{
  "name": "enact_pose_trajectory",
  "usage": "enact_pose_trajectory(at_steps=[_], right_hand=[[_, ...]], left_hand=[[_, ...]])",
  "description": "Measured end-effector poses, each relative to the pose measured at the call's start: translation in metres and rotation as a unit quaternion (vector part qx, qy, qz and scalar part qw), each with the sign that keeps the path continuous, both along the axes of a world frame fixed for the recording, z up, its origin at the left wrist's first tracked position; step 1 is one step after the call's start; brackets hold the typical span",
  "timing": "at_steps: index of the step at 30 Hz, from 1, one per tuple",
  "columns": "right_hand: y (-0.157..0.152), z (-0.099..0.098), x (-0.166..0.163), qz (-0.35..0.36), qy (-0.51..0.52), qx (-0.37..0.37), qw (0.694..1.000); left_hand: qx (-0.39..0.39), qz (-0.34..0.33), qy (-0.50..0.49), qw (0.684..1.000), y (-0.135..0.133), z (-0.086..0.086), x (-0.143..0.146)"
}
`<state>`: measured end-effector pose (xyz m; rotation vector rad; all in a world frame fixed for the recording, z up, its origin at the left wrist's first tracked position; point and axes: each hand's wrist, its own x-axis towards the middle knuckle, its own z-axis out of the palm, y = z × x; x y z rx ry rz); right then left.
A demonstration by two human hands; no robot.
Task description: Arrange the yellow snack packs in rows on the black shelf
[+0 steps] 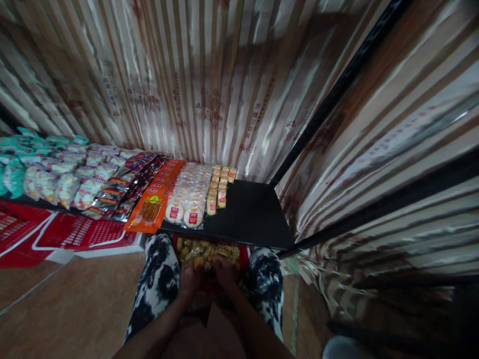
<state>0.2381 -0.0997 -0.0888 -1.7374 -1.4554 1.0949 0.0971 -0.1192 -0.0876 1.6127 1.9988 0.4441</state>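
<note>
Your left hand [190,275] and right hand [224,272] sit equally close, at the near side of gold packets [209,249] heaped left-to-right in the red container [244,255]; whether either pinches any, I cannot tell.

Small wrapped snack packets [207,247] in the red open container [245,255] are yellowish gold, the flat rectangular shelf [250,209] is plain black, that flat plastic snack bag [149,212] is super orange, loose cloth trousers [264,279] are blotchy black-and-white, and the shiny pleated curtain [209,75] has beige-brown stripes plus reddish prints.

Nothing clearly legible — red labels [193,217] on round white packs [190,192], characters [251,122] on striped sheeting [164,75], blurred
</note>
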Motion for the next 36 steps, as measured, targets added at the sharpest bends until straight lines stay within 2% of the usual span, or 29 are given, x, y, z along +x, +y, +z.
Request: enact_pose_trajectory(at_steps=[3, 5, 7, 10, 12, 16, 18, 21, 24, 27, 29, 31, 36], right_hand=[[0.006, 0.015, -0.001, -0.011, 0.080, -0.027, 0.996], [0.012, 0.027, -0.002, -0.023, 0.135, -0.049, 0.989], [0.017, 0.038, -0.002, -0.029, 0.167, -0.045, 0.985], [0.022, 0.051, -0.001, -0.020, 0.186, -0.018, 0.982], [0.022, 0.056, 0.001, -0.003, 0.198, -0.012, 0.980], [0.016, 0.064, 0.005, 0.012, 0.184, -0.018, 0.983], [0.013, 0.071, 0.009, -0.003, 0.121, 0.009, 0.993], [0.012, 0.087, 0.018, -0.001, -0.021, 0.114, 0.993], [0.012, 0.104, 0.028, 0.108, -0.116, 0.170, 0.973], [0.011, 0.118, 0.034, 0.210, -0.144, 0.138, 0.957], [0.010, 0.123, 0.038, 0.225, -0.148, 0.117, 0.956], [0.010, 0.126, 0.042, 0.221, -0.136, 0.106, 0.960], [0.010, 0.125, 0.051, 0.224, -0.015, 0.047, 0.973]], left_hand=[[0.018, 0.028, -0.087, 0.996, 0.008, 0.016, 0.003], [-0.008, 0.049, -0.149, 0.988, 0.014, 0.033, 0.007], [-0.028, 0.050, -0.229, 0.972, 0.020, 0.052, 0.011], [-0.019, 0.056, -0.328, 0.943, 0.025, 0.077, 0.015], [-0.011, 0.065, -0.372, 0.926, 0.028, 0.086, 0.017], [0.003, 0.077, -0.433, 0.898, 0.031, 0.093, 0.018], [-0.010, 0.064, -0.435, 0.898, 0.034, 0.097, 0.016], [-0.039, -0.028, -0.354, 0.934, 0.038, 0.105, 0.012], [-0.030, -0.157, -0.257, 0.953, 0.041, 0.113, 0.007], [-0.014, -0.251, -0.222, 0.942, 0.044, 0.115, 0.003], [-0.025, -0.263, -0.208, 0.942, 0.046, 0.115, 0.001], [-0.044, -0.246, -0.218, 0.943, 0.047, 0.116, 0.002], [-0.039, -0.203, -0.285, 0.936, 0.048, 0.118, 0.006]])
